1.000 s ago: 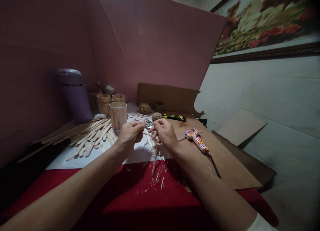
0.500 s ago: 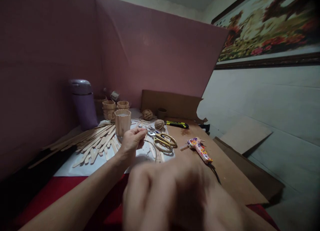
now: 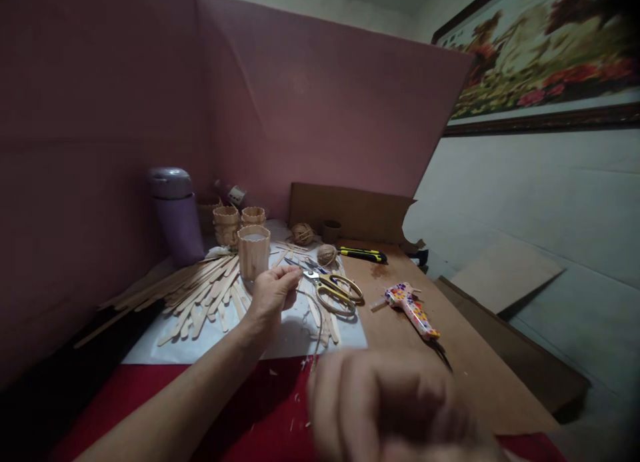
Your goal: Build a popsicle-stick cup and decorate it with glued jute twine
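My left hand (image 3: 273,294) hovers over the white sheet (image 3: 150,345) with its fingers pinched on a thin strand of twine (image 3: 313,309) that curves down toward the red cloth (image 3: 240,415). My right hand (image 3: 395,409) is close to the camera at the bottom, blurred by motion, so its fingers cannot be read. Gold-handled scissors (image 3: 335,290) lie on the sheet just right of my left hand. A cup made of wooden sticks (image 3: 253,250) stands just beyond the left hand.
Loose wooden sticks (image 3: 195,290) fan out on the left. A purple flask (image 3: 175,212), two more stick cups (image 3: 237,221), twine balls (image 3: 303,233), a yellow-black utility knife (image 3: 363,254) and a patterned glue gun (image 3: 413,307) on brown cardboard (image 3: 450,355) surround the spot.
My right hand left the twine, let the scissors lie on the sheet and pulled back toward the camera, drifting right. My left hand stays pinched on the twine.
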`<state>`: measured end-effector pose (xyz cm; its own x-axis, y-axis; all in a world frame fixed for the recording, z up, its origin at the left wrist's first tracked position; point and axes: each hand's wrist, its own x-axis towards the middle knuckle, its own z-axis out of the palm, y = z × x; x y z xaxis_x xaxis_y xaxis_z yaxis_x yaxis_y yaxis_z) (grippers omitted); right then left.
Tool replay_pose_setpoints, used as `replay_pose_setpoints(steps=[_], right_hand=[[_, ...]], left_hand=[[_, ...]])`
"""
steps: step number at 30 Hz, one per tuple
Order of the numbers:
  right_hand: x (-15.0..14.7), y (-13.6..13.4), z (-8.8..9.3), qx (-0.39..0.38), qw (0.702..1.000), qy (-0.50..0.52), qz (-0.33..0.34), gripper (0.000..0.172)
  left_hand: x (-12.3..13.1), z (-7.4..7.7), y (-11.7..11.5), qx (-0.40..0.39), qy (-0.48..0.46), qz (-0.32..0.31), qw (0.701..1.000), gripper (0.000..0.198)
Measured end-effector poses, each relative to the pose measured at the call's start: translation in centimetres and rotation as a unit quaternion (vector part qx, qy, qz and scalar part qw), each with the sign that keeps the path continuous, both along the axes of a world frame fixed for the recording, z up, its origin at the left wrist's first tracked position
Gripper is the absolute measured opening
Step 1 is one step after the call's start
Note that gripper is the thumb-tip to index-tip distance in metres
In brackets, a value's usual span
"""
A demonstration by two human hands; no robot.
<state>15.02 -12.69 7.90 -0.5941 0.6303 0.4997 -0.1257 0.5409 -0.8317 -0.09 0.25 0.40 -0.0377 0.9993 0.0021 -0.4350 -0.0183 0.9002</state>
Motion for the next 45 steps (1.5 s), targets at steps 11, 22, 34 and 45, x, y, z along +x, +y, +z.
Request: replay_pose_setpoints(steps=[11, 22, 34, 45], right_hand=[[-2.0, 10.6, -4.1, 0.181, 0.845, -0.327, -0.382, 0.013], [-2.7, 11.6, -4.5, 0.179, 0.818, -0.373, -0.400, 0.011], [-1.5, 12.4, -6.8, 0.265, 0.860, -0.303, -0.313, 0.012], [-1.1, 12.4, -6.2, 0.110, 0.920, -0.196, -0.322, 0.012]], left_hand=[[-0.1, 0.1, 0.0, 0.005, -0.006, -0.004, 1.000, 0.030], [-0.2, 0.3, 0.1, -0.002, 0.002, -0.004, 1.000, 0.029], [-0.2, 0.3, 0.1, -0.010, 0.072, -0.012, 0.997, 0.018], [0.1, 0.3, -0.4, 0.028, 0.080, -0.055, 0.995, 0.021]])
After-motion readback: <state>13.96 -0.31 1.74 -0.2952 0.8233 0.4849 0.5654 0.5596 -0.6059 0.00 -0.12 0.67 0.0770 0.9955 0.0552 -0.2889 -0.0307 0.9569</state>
